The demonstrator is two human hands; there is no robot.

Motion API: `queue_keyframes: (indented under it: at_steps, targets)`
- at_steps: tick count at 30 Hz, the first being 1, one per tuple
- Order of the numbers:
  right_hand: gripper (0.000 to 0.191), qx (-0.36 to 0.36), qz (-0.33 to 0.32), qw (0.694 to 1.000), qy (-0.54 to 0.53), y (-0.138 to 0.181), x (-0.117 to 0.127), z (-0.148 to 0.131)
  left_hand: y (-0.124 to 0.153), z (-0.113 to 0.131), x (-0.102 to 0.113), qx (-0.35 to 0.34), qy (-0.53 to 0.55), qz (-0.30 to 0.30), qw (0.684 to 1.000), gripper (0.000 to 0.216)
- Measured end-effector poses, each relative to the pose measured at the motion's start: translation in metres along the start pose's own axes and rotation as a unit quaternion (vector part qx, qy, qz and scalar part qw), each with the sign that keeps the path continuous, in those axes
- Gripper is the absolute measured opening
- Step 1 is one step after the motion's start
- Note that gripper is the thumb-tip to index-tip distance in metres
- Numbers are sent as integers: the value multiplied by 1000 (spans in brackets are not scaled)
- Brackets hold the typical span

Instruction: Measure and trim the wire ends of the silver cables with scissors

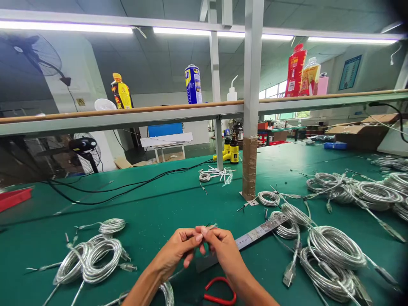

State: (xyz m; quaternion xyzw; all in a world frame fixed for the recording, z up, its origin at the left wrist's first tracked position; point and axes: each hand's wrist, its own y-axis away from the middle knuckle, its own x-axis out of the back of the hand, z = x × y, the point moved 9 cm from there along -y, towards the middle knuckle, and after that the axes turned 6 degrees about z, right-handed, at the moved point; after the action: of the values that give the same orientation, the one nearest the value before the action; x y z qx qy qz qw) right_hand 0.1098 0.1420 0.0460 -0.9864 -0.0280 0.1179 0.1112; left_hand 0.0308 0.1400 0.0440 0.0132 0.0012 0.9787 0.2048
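My left hand [178,248] and my right hand [219,246] meet low in the middle, over the green table [159,208]. Both pinch a thin twist tie [211,227] whose ends stick up between the fingertips. A coiled silver cable [166,293] lies under my left wrist, partly hidden. Red-handled cutters [219,291] lie on the table under my right forearm. A metal ruler [255,233] lies flat just right of my hands.
Coiled silver cables lie at the left [92,257] and in a large heap at the right [334,250]. Loose white ties [218,173] sit mid-table near a taped post [249,165]. Black cords [127,187] cross the far left. A shelf [159,111] carries spray cans and bottles.
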Motion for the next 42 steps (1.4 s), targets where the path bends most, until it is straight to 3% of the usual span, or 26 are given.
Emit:
queue_keyframes:
  at_steps: [3,5,11,13,16,22,28,34,42]
  targets:
    - [38,-133,7,987,-93,1,-2,30,0,-8,-3,-20,-1,37,999,31]
    - [40,-161,40,980,-110,0,5,40,0,-9,-2,-35,-22,75,996,31]
    - [43,-46,125,986,-101,-7,30,20,2,-7,14,-51,-74,183,979,33]
    - [43,-38,104,987,-118,-6,24,17,4,-4,22,-60,-58,209,974,32]
    - [37,-37,19,994,-100,-2,3,18,8,2,30,-72,-28,232,970,29]
    - [38,-79,-32,987,-133,8,-19,30,9,-1,30,-20,29,217,976,25]
    - [27,-85,-60,983,-152,14,-29,24,11,-13,22,76,95,153,981,24]
    - [26,-85,-127,979,-134,19,-33,18,10,0,11,31,154,85,984,15]
    - [33,-116,-117,983,-82,11,-24,37,11,-2,-1,-19,209,130,969,15]
